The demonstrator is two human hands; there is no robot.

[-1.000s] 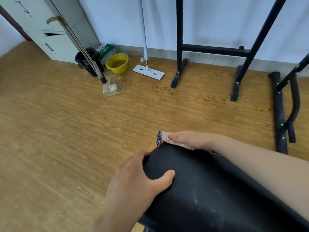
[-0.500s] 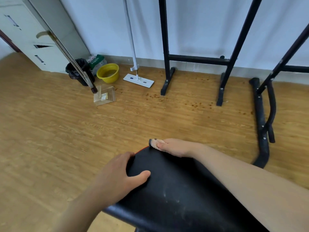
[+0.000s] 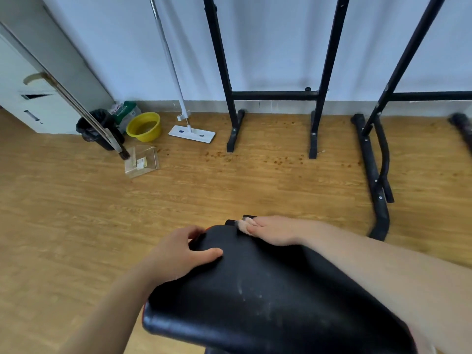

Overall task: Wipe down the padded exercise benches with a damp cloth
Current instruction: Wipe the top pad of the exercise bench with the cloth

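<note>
less of the cloth (image 3: 243, 226) shows than a second ago: its dark dotted edge is out of sight and only a small pinkish bunch peeks out from under the right hand (image 3: 273, 229), which stays at the far end of the black padded bench (image 3: 268, 297). that hand lies knuckles up, fingers together and curled over the cloth, pressing it against the end of the pad. the left hand (image 3: 176, 254) keeps its grip on the pad's left edge, thumb laid flat on top and fingers wrapped down over the side. pale streaks mark the pad's upper surface near the middle. beyond the bench is a wood-look floor (image 3: 63, 213) with brown crumbs (image 3: 281, 159) scattered near the feet of a black metal rack (image 3: 274, 94) against the wall. left of the rack a white flat mop (image 3: 191, 132) leans on the wall, with a yellow basin (image 3: 143, 126) just beside it, then a green bag (image 3: 125, 111) and a black bin (image 3: 95, 123). a clear plastic box (image 3: 141, 160) sits on the floor in front of the basin, and a white cabinet (image 3: 25, 98) stands at far left.
</note>
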